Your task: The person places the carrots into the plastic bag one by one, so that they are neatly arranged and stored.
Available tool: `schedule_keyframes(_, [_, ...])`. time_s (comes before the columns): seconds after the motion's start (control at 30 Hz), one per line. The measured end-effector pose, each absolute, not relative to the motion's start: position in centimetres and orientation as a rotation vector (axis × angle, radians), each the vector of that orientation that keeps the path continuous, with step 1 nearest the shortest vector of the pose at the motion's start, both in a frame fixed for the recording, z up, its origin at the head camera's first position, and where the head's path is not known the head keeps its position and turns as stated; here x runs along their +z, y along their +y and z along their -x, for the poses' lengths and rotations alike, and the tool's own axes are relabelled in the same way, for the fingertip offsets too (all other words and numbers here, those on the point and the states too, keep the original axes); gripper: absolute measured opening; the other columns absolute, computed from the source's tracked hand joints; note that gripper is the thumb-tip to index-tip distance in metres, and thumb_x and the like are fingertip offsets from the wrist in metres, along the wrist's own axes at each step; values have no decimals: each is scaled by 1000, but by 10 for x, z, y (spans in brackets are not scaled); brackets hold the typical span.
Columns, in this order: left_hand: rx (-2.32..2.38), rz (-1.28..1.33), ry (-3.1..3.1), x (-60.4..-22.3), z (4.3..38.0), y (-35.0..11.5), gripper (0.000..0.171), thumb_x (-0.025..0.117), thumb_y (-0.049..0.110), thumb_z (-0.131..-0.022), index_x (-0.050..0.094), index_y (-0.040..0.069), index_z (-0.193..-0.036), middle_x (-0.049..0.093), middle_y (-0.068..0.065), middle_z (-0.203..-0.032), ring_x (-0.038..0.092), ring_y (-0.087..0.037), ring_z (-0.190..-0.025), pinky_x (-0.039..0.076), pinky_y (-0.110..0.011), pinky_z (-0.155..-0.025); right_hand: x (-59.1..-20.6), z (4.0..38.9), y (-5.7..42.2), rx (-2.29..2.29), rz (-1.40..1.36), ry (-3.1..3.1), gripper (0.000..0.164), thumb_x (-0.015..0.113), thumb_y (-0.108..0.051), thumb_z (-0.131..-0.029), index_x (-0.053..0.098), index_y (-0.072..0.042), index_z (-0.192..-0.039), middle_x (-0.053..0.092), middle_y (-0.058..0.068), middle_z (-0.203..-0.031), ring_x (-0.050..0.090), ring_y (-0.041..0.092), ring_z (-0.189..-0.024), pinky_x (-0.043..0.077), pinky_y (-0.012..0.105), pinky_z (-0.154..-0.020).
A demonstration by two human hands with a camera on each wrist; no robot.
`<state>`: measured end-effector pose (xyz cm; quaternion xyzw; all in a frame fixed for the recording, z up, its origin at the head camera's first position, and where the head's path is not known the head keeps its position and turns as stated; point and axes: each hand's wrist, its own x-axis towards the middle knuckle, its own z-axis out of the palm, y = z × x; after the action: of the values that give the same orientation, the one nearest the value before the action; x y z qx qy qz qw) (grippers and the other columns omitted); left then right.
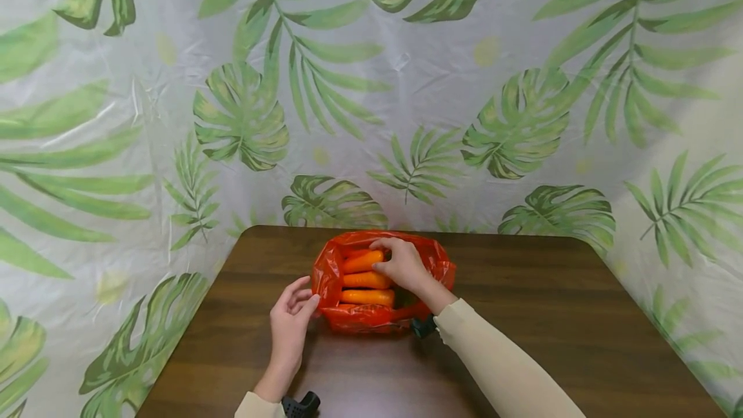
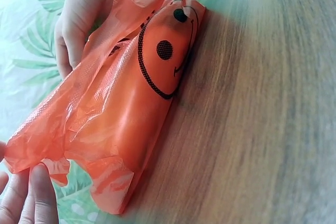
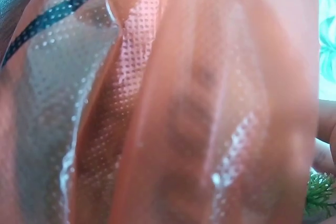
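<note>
A red plastic bag point(image 1: 327, 276) lies on the table with its mouth spread open and several orange carrots point(image 1: 367, 297) side by side inside. My right hand point(image 1: 404, 266) reaches into the bag and pinches the right end of the farthest carrot point(image 1: 360, 262) between thumb and fingers. At the bag's left side, my left hand point(image 1: 292, 315) holds the edge of the plastic. The left wrist view shows the fingertips point(image 2: 42, 192) against the plastic, below a black printed smiling face point(image 2: 164, 50). Feathery green leaves point(image 3: 320, 195) show beside the plastic in the right wrist view.
The bag sits near the back edge of a dark wooden table point(image 1: 522, 315). Behind the table hangs a pale sheet point(image 1: 429, 95) printed with green leaves. A black wrist device point(image 1: 302, 405) is on the left wrist, another point(image 1: 424, 326) on the right.
</note>
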<state>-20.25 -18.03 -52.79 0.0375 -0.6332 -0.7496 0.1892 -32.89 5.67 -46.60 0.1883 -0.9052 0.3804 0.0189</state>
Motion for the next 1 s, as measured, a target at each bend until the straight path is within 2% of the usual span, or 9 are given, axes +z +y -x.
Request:
schedule_keyframes(0.1, [-2102,-106,-1788,-528,204,-179,42,76,10,-90,64,10,-131,66,-23,-109,68,-24,-85,61,-34,-75,-465,328,57,1105,-594,-2818,38,82,-16,-84,73,-20,-121,65,-1,-123,60,21,-108,55,42,-89])
schedule_keyframes(0.33, [-2122,-112,-1786,-528,203,-176,44,75,8,-91,63,8,-133,64,-25,-112,68,-22,-85,61,-32,-73,-465,324,63,946,-592,-2797,36,84,-19,-82,74,-24,-116,62,-4,-108,59,16,-84,53,34,-71])
schedule_keyframes(0.53, [-2123,-92,-1771,-527,204,-176,44,76,7,-90,63,5,-132,64,-26,-109,67,-23,-84,61,-35,-73,-455,317,71,859,-616,-2749,37,83,-19,-83,73,-23,-119,62,0,-115,61,20,-87,53,34,-66])
schedule_keyframes(0.73, [-2122,-87,-1759,-525,205,-178,42,75,4,-90,64,5,-131,64,-27,-108,67,-22,-82,61,-39,-74,-436,306,77,863,-655,-2678,36,82,-19,-85,73,-23,-119,63,1,-120,64,28,-101,55,41,-75])
schedule_keyframes(1.0, [-2113,-98,-1743,-525,206,-184,42,76,7,-90,64,6,-131,65,-26,-109,67,-22,-84,61,-37,-73,-412,290,86,837,-707,-2609,35,81,-22,-86,72,-25,-120,63,-5,-118,63,25,-107,56,46,-84])
